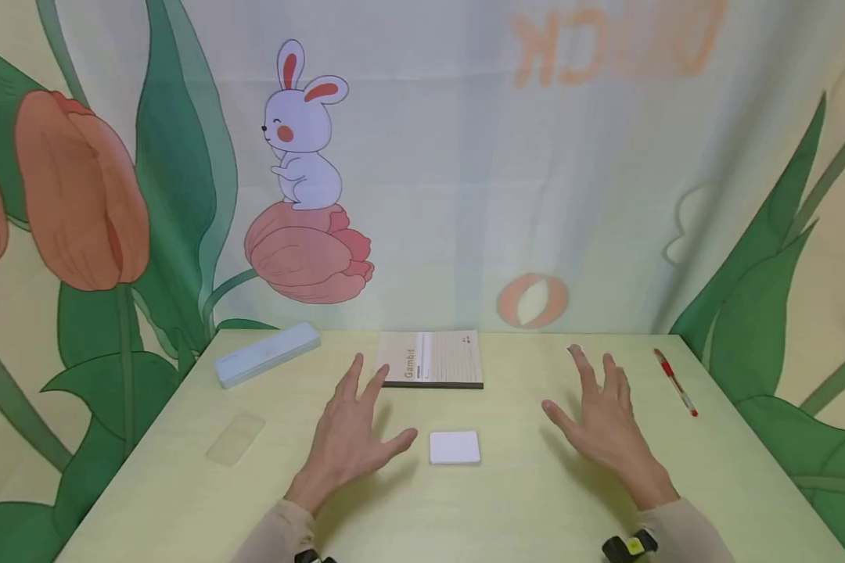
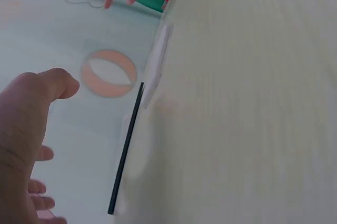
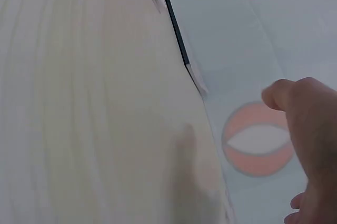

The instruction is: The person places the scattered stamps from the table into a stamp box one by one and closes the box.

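Observation:
My left hand (image 1: 352, 438) hovers over the table with fingers spread, holding nothing. Just right of its thumb lies a small white rectangular block (image 1: 454, 448). Beyond it, a notebook (image 1: 433, 360) marked "Gambit" lies near the table's back edge, its black-bound side facing me. My right hand (image 1: 602, 422) is also raised above the table, fingers apart and nothing in it. A red pen (image 1: 676, 381) lies to its right. In the left wrist view the thumb of the left hand (image 2: 23, 124) stands away from the fingers; the right wrist view shows part of the right hand (image 3: 310, 129).
A light blue pencil case (image 1: 267, 355) lies at the back left of the pale yellow table (image 1: 521, 516). In front of it is a translucent flat rectangular piece (image 1: 235, 439). A small white item peeks out behind the right fingertips, mostly hidden. A printed curtain (image 1: 422, 195) hangs behind.

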